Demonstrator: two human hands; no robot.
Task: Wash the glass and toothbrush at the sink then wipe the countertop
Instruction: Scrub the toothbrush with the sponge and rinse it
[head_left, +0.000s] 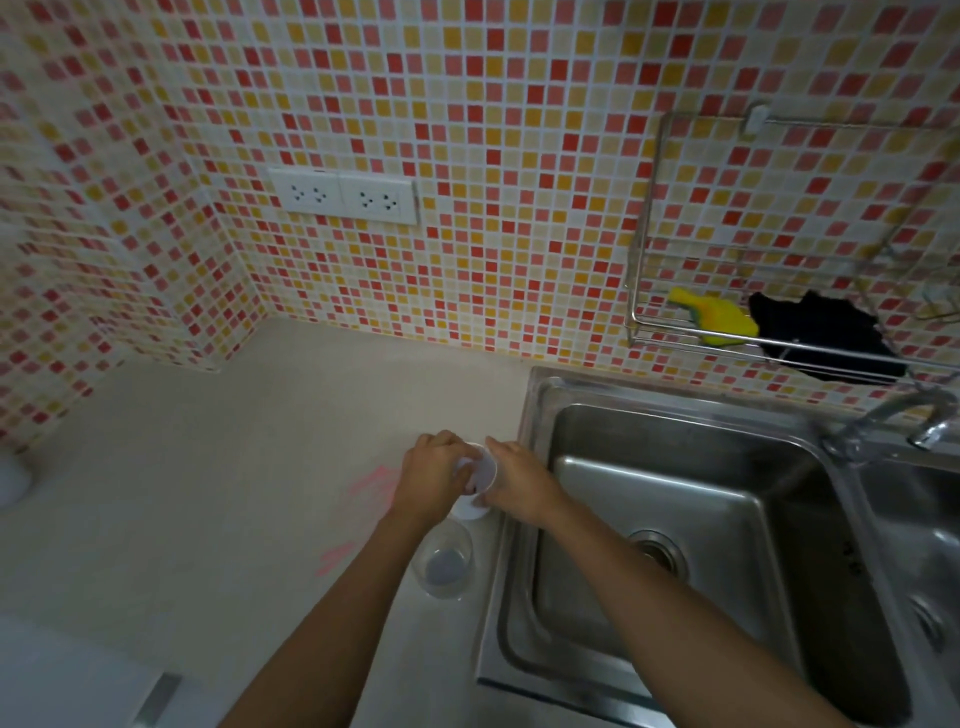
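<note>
Both hands meet over the countertop (234, 493), just left of the steel sink (524, 519). My left hand (428, 480) and my right hand (522, 486) both grip a small white cup-like container (480, 475), held a little above the counter. My fingers hide most of it. A clear glass (445, 566) stands upright on the counter directly below my left wrist, close to the sink's rim. No toothbrush shows in this view. Pink marks (371, 491) streak the counter left of my hands.
A wire rack (644, 322) on the tiled wall holds a yellow-green sponge (719, 317) and a black cloth (826, 338). The faucet (893, 415) reaches over the divider between two basins. Wall sockets (343, 196) sit above the counter. A pale round object (10, 478) is at the far left edge.
</note>
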